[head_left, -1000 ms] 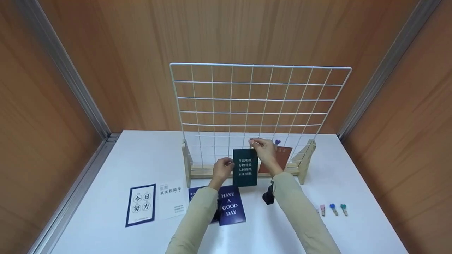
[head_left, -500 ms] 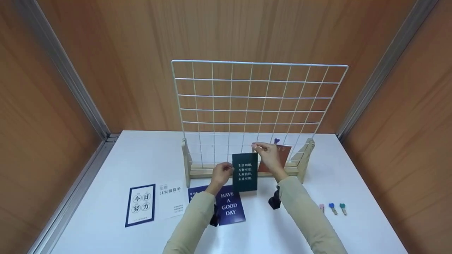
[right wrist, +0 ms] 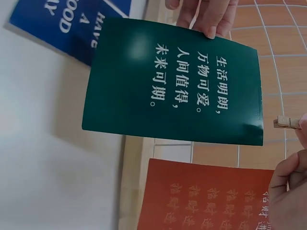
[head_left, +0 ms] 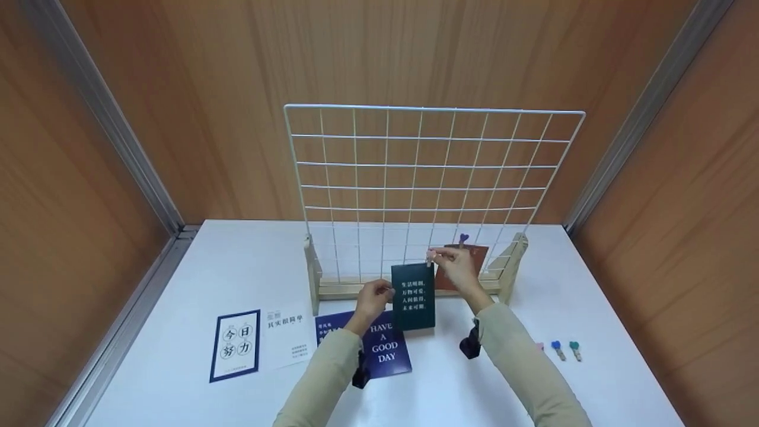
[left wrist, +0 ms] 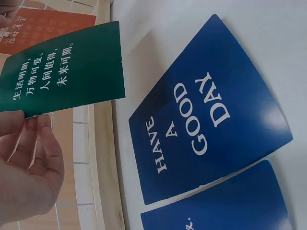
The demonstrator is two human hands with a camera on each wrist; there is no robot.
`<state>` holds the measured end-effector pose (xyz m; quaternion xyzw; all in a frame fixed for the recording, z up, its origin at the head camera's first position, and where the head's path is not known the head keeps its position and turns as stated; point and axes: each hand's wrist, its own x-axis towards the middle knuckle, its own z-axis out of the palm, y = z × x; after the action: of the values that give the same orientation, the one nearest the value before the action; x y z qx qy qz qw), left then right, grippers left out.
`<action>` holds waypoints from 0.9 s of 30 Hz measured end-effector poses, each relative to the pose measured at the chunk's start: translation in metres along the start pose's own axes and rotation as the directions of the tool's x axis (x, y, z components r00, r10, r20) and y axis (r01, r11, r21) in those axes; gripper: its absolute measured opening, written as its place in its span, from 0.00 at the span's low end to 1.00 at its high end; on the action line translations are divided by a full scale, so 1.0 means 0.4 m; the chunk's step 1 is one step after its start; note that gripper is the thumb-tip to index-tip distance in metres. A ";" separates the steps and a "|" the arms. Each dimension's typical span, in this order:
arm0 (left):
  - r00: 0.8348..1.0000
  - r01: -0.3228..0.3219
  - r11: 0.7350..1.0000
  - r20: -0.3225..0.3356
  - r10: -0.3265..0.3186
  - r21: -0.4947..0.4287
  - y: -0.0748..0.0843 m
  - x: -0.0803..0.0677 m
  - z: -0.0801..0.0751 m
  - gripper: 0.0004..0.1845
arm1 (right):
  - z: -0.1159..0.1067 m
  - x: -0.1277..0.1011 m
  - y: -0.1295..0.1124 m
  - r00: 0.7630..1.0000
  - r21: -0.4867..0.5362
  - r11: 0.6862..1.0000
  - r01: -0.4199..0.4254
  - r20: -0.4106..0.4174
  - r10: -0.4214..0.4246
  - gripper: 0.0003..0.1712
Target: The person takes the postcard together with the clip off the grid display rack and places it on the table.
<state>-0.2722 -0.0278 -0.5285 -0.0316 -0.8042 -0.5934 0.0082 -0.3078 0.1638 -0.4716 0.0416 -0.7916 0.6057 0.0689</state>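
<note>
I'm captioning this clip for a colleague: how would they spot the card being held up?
Find the white wire grid standing on the table. At its foot, the left hand holds the dark green card by its edge. Unlike the orange card behind, it is green with white characters.

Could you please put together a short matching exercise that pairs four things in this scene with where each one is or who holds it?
Things:
1. green card
2. orange card
3. HAVE A GOOD DAY card
4. small wooden clip

Places:
A. flat on the white table, in front of the wire grid
B. hanging on the grid under a heart-topped clip
C. pinched by the right hand
D. held at its edge by the left hand, upright before the grid

Pairs: 1-D, 2-B, 3-A, 4-C
</note>
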 end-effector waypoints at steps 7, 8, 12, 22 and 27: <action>1.000 0.008 0.999 0.026 -0.007 -0.040 -0.010 -0.013 0.009 0.07 | -0.016 -0.016 0.024 0.999 -0.013 0.999 -0.037 0.008 0.037 0.14; 0.999 0.015 0.999 0.029 -0.013 -0.047 -0.012 -0.015 0.010 0.07 | -0.019 -0.019 0.026 0.999 -0.012 0.999 -0.044 0.010 0.044 0.14; 0.999 0.034 0.997 0.042 -0.031 -0.071 -0.018 -0.020 0.015 0.07 | -0.034 -0.022 0.029 0.997 -0.030 0.996 -0.078 0.018 0.079 0.14; 0.991 0.116 0.979 0.088 -0.102 -0.165 -0.032 -0.045 0.027 0.09 | -0.081 -0.040 0.061 0.977 -0.091 0.978 -0.189 0.079 0.196 0.18; 0.990 0.111 0.980 0.105 -0.094 -0.168 -0.042 -0.057 0.033 0.08 | -0.107 -0.053 0.082 0.969 -0.109 0.972 -0.208 0.108 0.220 0.21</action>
<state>-0.2503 -0.0212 -0.5493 -0.0191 -0.7496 -0.6585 -0.0641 -0.2891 0.2134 -0.4951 -0.0115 -0.8225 0.5671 -0.0425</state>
